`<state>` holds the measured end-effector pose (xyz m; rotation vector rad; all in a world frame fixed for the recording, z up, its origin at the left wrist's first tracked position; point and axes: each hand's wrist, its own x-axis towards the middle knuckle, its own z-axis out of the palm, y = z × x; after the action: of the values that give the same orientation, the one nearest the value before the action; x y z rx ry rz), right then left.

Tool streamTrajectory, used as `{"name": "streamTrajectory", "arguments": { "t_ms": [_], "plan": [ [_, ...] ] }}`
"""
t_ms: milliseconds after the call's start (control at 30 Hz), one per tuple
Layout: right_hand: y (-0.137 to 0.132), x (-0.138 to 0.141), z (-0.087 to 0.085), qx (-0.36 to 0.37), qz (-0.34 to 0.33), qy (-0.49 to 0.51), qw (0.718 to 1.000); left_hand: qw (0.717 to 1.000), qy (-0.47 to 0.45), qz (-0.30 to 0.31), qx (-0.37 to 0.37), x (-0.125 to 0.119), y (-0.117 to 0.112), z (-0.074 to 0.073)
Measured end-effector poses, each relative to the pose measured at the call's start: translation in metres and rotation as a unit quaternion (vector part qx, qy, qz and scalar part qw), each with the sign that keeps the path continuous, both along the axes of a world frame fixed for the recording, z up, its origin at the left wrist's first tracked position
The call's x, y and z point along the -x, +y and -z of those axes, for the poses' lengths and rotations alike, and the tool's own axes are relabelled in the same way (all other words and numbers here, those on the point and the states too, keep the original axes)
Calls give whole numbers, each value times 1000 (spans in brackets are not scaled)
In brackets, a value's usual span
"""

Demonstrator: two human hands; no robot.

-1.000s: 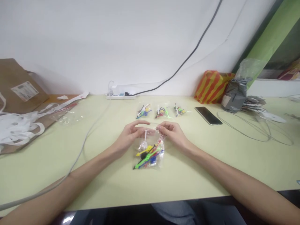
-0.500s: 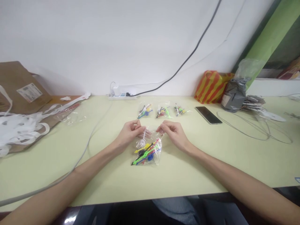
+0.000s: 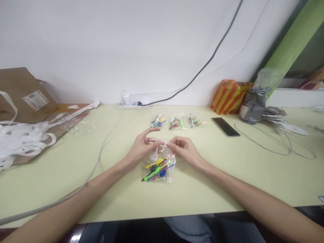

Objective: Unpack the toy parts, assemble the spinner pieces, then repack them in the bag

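Note:
A clear plastic bag (image 3: 170,174) lies on the pale yellow-green table in front of me. Inside it are colourful plastic clock hands (image 3: 155,171) in green, yellow, red, blue and black, with a white round-ended piece near the top. My left hand (image 3: 144,143) pinches the bag's upper edge between thumb and fingers, its index finger raised. From the other side, my right hand (image 3: 183,148) pinches the same edge with thumb and forefinger. The fingertips of both hands nearly meet at the bag's mouth.
Three small filled bags (image 3: 177,122) lie in a row behind. A phone (image 3: 225,127), a striped bag (image 3: 229,97) and a grey package (image 3: 253,106) are at right. White strips (image 3: 25,141) and a brown paper bag (image 3: 22,91) occupy the left. A power strip (image 3: 133,105) stands by the wall.
My hands have come closer together along the bag's top edge, the right one moving left. My left index finger has lifted. The view has shifted slightly.

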<state>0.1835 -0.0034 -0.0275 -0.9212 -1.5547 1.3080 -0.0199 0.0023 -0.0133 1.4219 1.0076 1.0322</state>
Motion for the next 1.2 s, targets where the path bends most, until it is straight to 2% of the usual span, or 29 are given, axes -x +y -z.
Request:
{"name": "streamTrajectory", "arguments": {
  "t_ms": [167,467,700,833,967,1100,1200],
  "plan": [
    [0,1,-2,-11,-10,5,1000,1000,8,9,10,0,0,-1],
    [13,2,10,-11,-21,-17,1000,1000,15,9,2,5,13,6],
    [19,-2,11,23,12,-12,1000,999,-17,-24,18,12,18,4],
    [26,-10,14,20,43,-18,999,993,-59,-100,-1,32,28,-2],
    [27,-13,14,11,39,-39,998,967,-102,-235,-12,61,45,-3],
    [22,-11,13,-11,17,-95,995,938,-92,-334,-27,87,64,9],
    [20,-9,12,-11,7,-115,993,938,-63,-340,-31,99,79,20]
  ]
}}
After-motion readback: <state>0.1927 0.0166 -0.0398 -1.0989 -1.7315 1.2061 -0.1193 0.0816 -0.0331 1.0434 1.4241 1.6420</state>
